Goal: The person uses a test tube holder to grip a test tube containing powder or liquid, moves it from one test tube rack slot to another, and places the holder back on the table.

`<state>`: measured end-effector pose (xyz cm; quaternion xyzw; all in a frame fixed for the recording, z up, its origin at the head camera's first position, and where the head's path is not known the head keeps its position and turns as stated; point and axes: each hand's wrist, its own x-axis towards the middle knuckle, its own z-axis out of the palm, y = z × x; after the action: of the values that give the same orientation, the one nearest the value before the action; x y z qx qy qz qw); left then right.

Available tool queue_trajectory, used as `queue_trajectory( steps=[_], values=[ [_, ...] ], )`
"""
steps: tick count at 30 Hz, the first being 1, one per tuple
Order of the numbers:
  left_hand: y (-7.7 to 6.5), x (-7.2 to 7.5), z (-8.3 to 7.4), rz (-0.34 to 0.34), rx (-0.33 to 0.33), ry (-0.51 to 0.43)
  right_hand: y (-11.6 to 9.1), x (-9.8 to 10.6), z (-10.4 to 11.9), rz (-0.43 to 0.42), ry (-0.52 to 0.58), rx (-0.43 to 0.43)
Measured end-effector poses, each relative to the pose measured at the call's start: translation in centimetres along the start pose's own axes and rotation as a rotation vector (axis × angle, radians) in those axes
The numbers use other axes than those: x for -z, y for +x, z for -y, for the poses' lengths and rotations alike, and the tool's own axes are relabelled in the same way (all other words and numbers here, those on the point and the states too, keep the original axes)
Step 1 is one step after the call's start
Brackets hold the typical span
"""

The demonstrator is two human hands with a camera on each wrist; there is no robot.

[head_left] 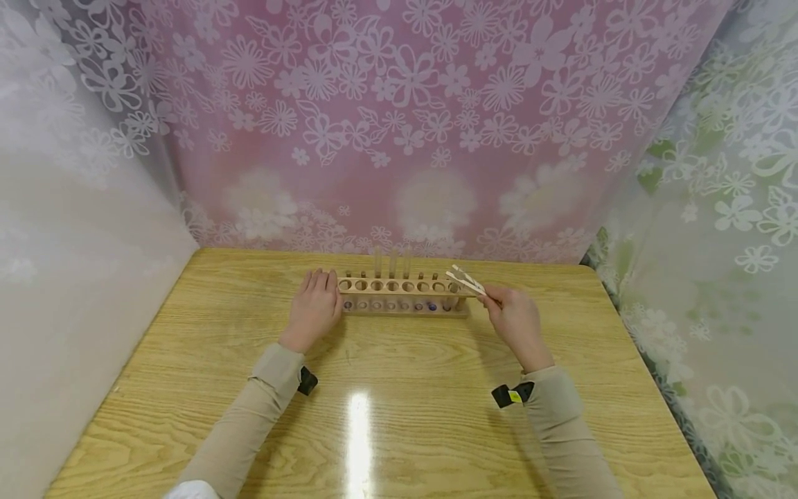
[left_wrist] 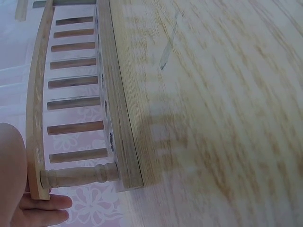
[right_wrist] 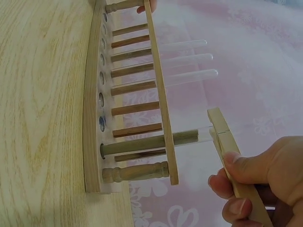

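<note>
A wooden test tube rack (head_left: 399,312) stands on the table, seen from its ends in the wrist views. My left hand (head_left: 314,305) grips the left end of its top bar (left_wrist: 37,104), fingers on the far side. In my right hand (head_left: 517,322) is a wooden test tube holder (right_wrist: 236,165), pinched between thumb and fingers. The holder's tip is at the top of a clear test tube (right_wrist: 204,135) in the rack's right end hole. That tube looks filled with something greenish-brown; whether the jaws are clamped round it I cannot tell.
Several upright pegs stand along the back of the rack, and three upturned clear tubes (head_left: 393,263) sit on some of them. A pink flowered curtain (head_left: 399,138) hangs behind the wooden table (head_left: 424,416), with pale sheets at both sides.
</note>
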<state>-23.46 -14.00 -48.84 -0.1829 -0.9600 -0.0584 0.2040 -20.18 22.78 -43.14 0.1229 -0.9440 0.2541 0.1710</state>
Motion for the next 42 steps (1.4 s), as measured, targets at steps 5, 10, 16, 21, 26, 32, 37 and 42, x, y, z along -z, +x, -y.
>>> queue_trajectory(
  steps=[5,10,16,21,26,32,37,42],
  values=[
    [0.0,-0.1,0.0,-0.012,-0.005,-0.006,0.2,0.2,0.1,-0.033,0.006,0.024],
    [0.0,-0.1,0.0,-0.028,-0.009,-0.006,0.3,0.7,0.5,-0.042,0.007,0.022],
    [0.0,-0.1,0.0,-0.025,-0.005,-0.016,0.4,1.5,1.0,-0.073,0.007,0.019],
    [-0.1,-0.1,0.0,-0.034,-0.004,-0.012,0.5,2.0,1.2,-0.106,0.012,0.04],
    [-0.1,-0.1,-0.1,-0.046,-0.006,-0.012,0.5,2.4,1.4,-0.141,0.024,0.051],
    [-0.1,-0.2,0.0,-0.061,-0.022,0.006,0.3,3.0,1.9,-0.167,0.027,0.011],
    [0.0,-0.1,0.0,-0.062,-0.026,0.011,0.1,3.4,2.0,-0.201,0.029,-0.026],
    [-0.1,-0.3,0.1,-0.093,-0.037,0.013,0.0,3.5,1.6,-0.218,0.002,-0.101]
  ],
)
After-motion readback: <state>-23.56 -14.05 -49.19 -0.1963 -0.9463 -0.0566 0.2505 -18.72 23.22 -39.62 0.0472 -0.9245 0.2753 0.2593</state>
